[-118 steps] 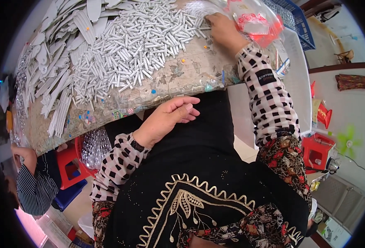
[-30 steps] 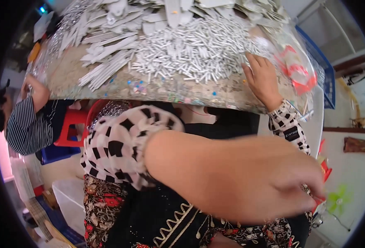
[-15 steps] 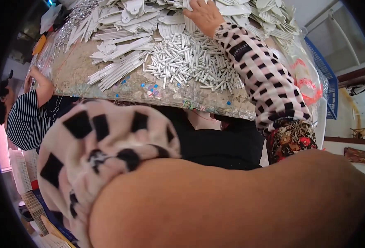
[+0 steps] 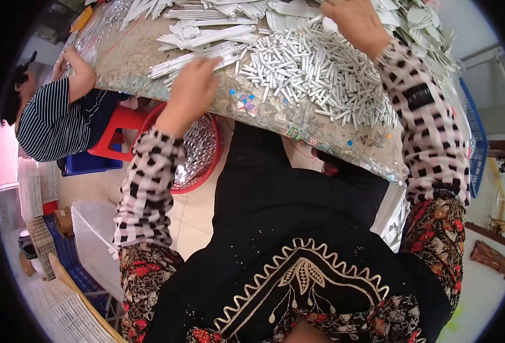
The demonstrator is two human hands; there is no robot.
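Note:
My left hand, smeared by motion, hovers over the near table edge beside a stack of long flat white strips. Whether its fingers hold anything cannot be made out. At the top of the view my right hand reaches over the far side of a heap of short white sticks. Its fingers are bent together near the flat white pieces there; what lies in them is hidden. More flat white pieces are piled to the right of that hand.
A worktable with a worn top carries the heaps. Under its left edge stands a red basket of shiny silver material, beside a red stool. Another person in a striped top sits at the left. A blue crate is at the right.
My left arm has swung from close across the view to the table edge. The view has shifted, so the table sits higher and farther right. My right hand stays over the white pieces.

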